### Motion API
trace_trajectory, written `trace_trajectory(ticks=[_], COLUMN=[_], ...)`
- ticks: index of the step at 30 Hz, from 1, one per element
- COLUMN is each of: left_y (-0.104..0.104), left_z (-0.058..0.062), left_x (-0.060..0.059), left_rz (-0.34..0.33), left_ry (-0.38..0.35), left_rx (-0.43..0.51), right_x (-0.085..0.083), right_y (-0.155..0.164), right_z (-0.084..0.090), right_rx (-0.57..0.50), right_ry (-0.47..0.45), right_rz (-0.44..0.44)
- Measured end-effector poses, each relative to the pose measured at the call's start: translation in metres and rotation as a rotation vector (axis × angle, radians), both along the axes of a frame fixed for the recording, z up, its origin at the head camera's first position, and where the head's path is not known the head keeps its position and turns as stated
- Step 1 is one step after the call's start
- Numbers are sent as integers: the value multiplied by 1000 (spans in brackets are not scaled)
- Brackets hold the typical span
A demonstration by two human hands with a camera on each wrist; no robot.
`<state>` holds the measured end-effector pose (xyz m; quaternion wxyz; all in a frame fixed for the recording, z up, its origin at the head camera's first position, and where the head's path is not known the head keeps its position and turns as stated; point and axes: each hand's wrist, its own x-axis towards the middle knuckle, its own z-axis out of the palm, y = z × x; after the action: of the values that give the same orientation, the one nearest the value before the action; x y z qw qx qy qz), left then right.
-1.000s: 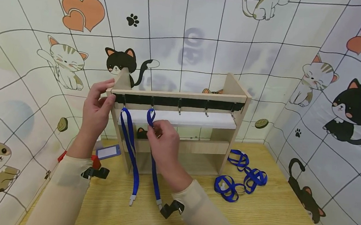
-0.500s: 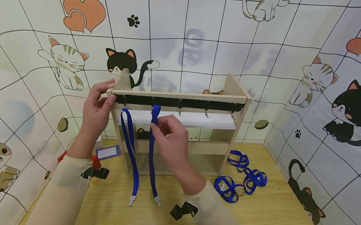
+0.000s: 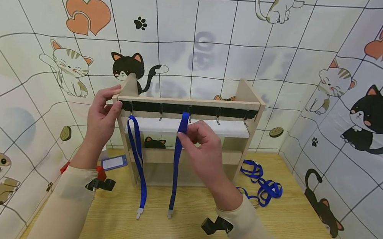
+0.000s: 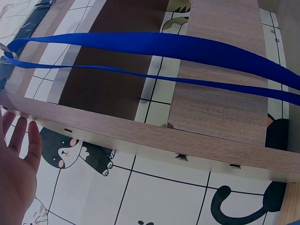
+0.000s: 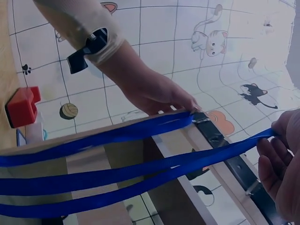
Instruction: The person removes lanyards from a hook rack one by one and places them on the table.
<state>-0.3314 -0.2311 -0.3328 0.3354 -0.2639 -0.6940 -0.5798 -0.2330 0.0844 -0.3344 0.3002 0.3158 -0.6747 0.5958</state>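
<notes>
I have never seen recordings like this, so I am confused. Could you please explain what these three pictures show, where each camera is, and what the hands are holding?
No machine here: a person works with two bare hands. One camera sits on the head, looking down; one sits on each wrist, looking closely at that hand. The left hand steadies the left end of a small wooden rack with a row of hooks. A blue lanyard hangs from the first hook. The right hand pinches the loop of a second blue lanyard near the third hook. On the wooden table lie more blue lanyards, a badge holder and something red.
</notes>
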Motion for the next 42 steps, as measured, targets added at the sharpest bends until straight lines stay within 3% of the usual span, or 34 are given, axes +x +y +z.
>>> trace_trajectory(ticks=[14, 25, 42], left_y=[-1, 2, 1], left_z=[-1, 0, -1], left_x=[-1, 2, 0], left_rz=[7, 13, -1], left_ry=[-12, -22, -25], left_rx=[3, 1, 19], right_x=[3, -8, -13], right_y=[49, 80, 95], right_z=[13, 14, 13], right_rx=[-29, -28, -29], right_ry=[-35, 40, 10], right_rz=[-88, -182, -181])
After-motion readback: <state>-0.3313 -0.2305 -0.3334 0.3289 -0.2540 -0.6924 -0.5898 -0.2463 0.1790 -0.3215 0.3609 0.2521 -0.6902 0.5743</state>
